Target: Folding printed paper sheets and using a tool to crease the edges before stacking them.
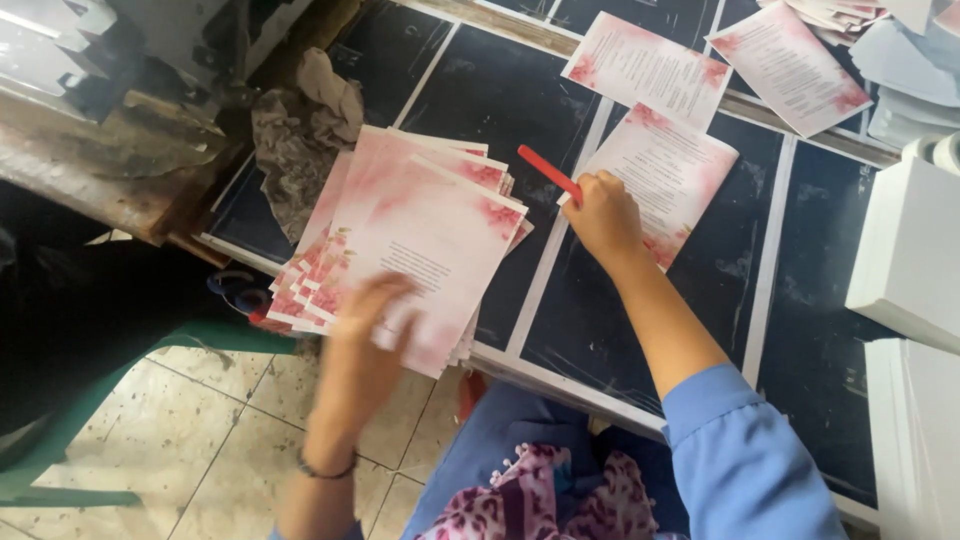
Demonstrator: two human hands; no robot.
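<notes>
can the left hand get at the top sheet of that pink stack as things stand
Probably yes: the left hand already lies over the near edge of the pink stack, and nothing sits on the top sheet.

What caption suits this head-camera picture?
Left hand on a fanned stack of pink floral sheets; right hand holds a red stick.

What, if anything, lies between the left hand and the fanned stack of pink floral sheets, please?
Nothing visible does. The left hand, blurred, is over the near edge of the stack of pink floral sheets, with no object between them. The right hand holds a red flat tool on a separate single sheet further right.
</notes>
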